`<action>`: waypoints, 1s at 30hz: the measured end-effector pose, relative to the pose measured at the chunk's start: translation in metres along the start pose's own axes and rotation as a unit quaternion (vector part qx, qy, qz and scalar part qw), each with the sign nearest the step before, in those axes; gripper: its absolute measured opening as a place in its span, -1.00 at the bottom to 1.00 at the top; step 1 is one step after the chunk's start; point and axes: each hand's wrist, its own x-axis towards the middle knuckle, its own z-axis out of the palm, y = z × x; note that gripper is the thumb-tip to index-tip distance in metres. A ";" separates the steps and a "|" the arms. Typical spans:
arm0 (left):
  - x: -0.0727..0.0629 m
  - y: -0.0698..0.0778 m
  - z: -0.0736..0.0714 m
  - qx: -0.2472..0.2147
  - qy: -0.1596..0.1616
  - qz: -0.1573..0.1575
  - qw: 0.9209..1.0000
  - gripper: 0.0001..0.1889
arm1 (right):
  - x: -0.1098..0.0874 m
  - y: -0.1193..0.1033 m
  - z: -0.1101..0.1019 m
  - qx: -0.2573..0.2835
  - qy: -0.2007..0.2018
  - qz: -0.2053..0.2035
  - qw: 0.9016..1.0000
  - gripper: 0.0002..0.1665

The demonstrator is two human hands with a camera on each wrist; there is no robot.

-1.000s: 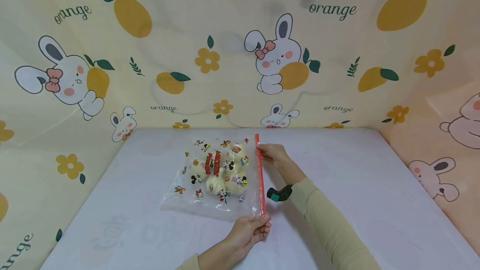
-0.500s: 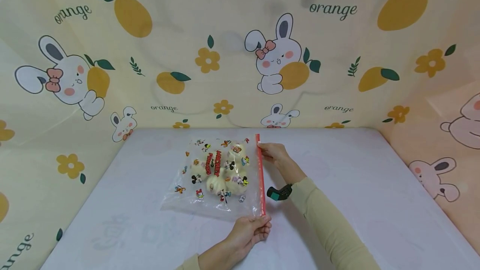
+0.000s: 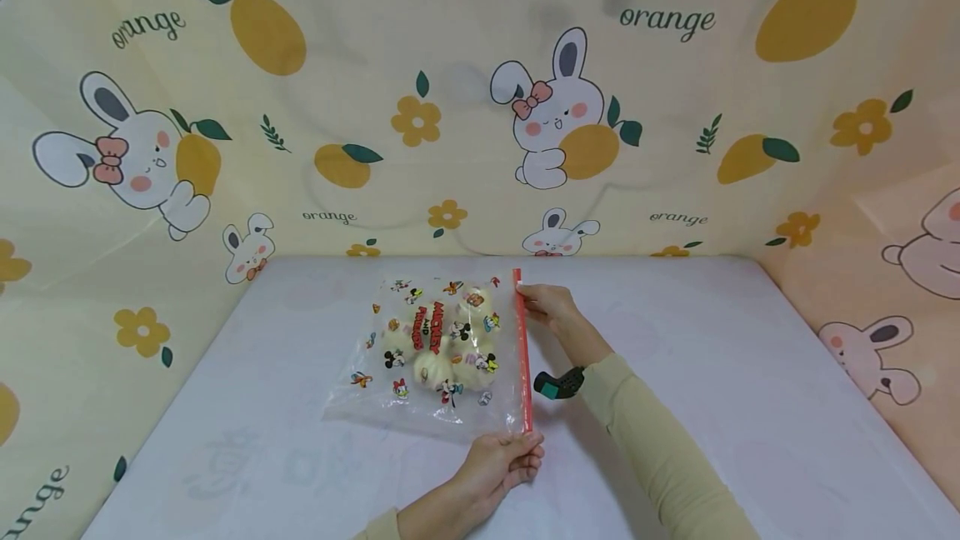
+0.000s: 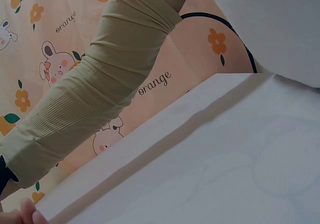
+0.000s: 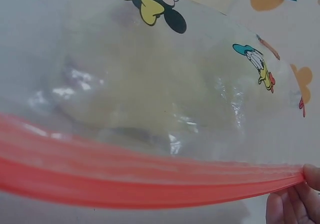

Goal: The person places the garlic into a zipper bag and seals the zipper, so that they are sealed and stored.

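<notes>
A clear zip bag (image 3: pixel 352 402) with cartoon prints and a red zip strip (image 3: pixel 522 357) lies on the white table. Several pale round things (image 3: pixel 432 371), which look like garlic bulbs, show through the plastic. At the strip's near end, my left hand (image 3: pixel 498 473) pinches the bag's corner. My right hand (image 3: pixel 552 308) pinches the strip's far end between thumb and fingers. The right wrist view has the red strip (image 5: pixel 150 186) stretched across, with my right hand (image 5: pixel 295 201) gripping its end. Only fingertips of my left hand (image 4: pixel 27 215) enter the left wrist view.
The white table (image 3: pixel 262 340) spreads around the bag. Behind it and at both sides hangs a printed cloth (image 3: pixel 450 40) with rabbits and oranges. A black band with a small device (image 3: pixel 558 387) sits by my right wrist.
</notes>
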 end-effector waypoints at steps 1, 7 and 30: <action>0.000 0.000 0.000 0.001 0.000 0.000 1.000 -0.70 | 0.000 0.000 0.000 0.000 0.000 0.001 1.000 -0.55; 0.000 -0.001 0.000 0.005 0.003 -0.004 1.000 -0.70 | -0.002 -0.002 -0.001 0.004 0.002 0.001 1.000 -0.56; -0.003 -0.002 0.002 0.011 0.000 -0.011 1.000 -0.72 | 0.001 -0.003 -0.003 -0.002 0.007 -0.013 1.000 -0.54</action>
